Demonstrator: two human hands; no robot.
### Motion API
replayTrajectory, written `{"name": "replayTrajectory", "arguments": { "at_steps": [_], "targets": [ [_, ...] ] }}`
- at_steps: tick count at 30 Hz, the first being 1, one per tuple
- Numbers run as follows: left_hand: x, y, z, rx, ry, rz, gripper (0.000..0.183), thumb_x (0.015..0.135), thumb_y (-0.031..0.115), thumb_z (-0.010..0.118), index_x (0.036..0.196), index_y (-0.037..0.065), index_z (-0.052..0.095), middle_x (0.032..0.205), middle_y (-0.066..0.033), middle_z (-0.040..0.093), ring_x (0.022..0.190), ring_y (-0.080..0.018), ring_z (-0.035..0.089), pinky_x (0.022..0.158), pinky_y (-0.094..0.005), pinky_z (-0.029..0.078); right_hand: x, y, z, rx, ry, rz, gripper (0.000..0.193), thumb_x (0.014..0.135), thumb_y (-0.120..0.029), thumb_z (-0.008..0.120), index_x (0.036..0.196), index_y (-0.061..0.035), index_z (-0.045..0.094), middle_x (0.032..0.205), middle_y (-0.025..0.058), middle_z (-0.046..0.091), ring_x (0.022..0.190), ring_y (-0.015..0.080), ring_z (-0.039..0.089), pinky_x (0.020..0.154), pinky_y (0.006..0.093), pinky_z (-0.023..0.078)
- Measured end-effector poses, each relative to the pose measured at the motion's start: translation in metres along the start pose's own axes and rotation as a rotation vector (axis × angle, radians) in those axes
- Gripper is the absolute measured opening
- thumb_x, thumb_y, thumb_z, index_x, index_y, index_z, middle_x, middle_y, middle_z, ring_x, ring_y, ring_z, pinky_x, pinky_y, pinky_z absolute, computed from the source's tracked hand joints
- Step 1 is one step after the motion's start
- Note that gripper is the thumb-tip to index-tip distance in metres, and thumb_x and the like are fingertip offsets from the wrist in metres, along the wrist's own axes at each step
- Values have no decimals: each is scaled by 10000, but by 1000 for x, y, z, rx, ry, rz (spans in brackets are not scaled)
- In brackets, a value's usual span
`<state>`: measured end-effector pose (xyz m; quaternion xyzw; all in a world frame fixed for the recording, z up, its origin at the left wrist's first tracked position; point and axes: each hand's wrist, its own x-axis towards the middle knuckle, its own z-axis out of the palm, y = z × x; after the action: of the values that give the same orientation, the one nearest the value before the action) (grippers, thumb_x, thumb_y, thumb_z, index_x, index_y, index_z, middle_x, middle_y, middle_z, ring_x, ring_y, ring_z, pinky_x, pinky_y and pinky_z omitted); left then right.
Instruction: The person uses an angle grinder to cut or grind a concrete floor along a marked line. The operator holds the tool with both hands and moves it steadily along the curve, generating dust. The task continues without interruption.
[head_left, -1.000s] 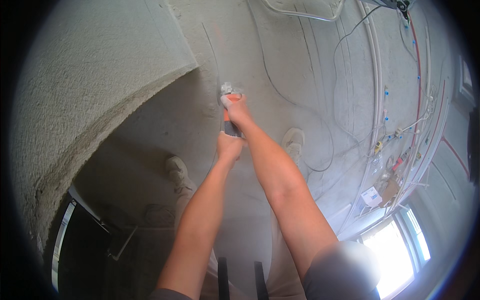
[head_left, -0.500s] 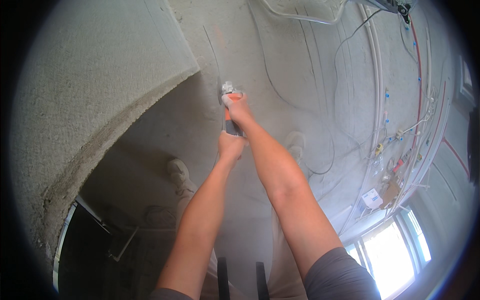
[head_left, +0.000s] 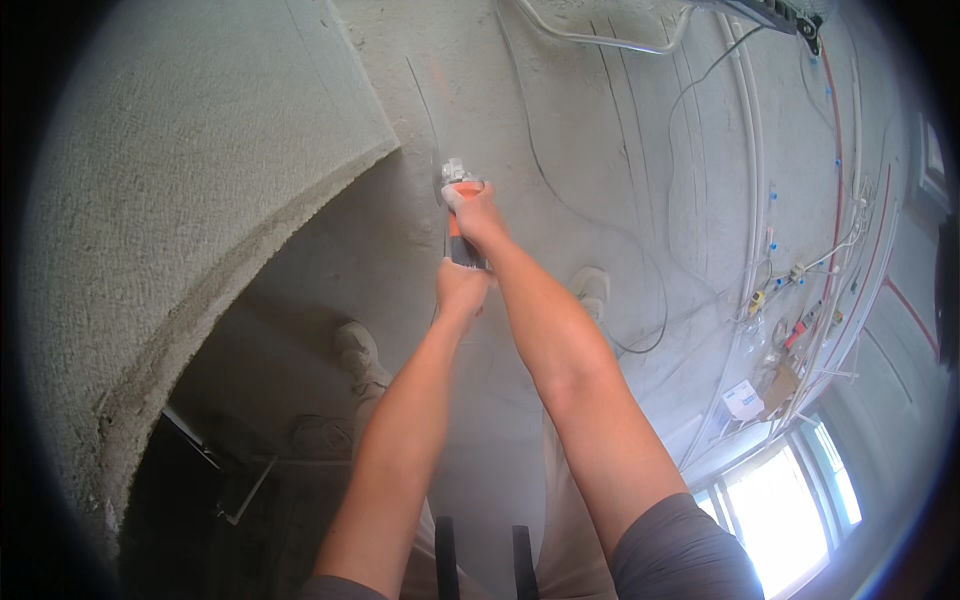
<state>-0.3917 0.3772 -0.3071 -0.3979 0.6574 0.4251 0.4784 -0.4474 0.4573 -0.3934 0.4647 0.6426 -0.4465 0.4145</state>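
Grinder [head_left: 457, 232] sits near a dark line [head_left: 420, 95] on the floor [head_left: 530, 340]: your right grip [head_left: 476, 214] clasps its orange front, your left grip [head_left: 461, 289] its black rear.

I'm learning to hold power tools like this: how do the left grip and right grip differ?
The right grip is at the orange front of the tool, near the metal head; the left grip is at the dark rear. The right grip sits higher in the picture, the left grip lower. Both are bare and closed around the same tool.
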Motion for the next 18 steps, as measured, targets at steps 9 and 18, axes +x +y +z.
{"name": "replayTrajectory", "arguments": {
  "at_steps": [9, 18],
  "targets": [
    [4, 9, 4, 20, 29, -12, 212, 823, 94, 774, 840, 43, 569, 691, -21, 565, 522, -145, 500, 435, -377, 402, 2, -13, -7, -39, -11, 13, 1059, 938, -668, 631, 1694, -94, 160, 1522, 218, 608, 1376, 393, 617, 1137, 505, 468],
    [9, 17, 8, 1, 26, -21, 219, 823, 98, 781, 836, 40, 570, 689, -15, 560, 530, -146, 502, 435, -377, 399, 12, -17, -10, -33, -21, -10, 1062, 933, -659, 637, 1698, -96, 161, 1528, 200, 610, 1375, 382, 620, 1135, 499, 468]
  ]
}}
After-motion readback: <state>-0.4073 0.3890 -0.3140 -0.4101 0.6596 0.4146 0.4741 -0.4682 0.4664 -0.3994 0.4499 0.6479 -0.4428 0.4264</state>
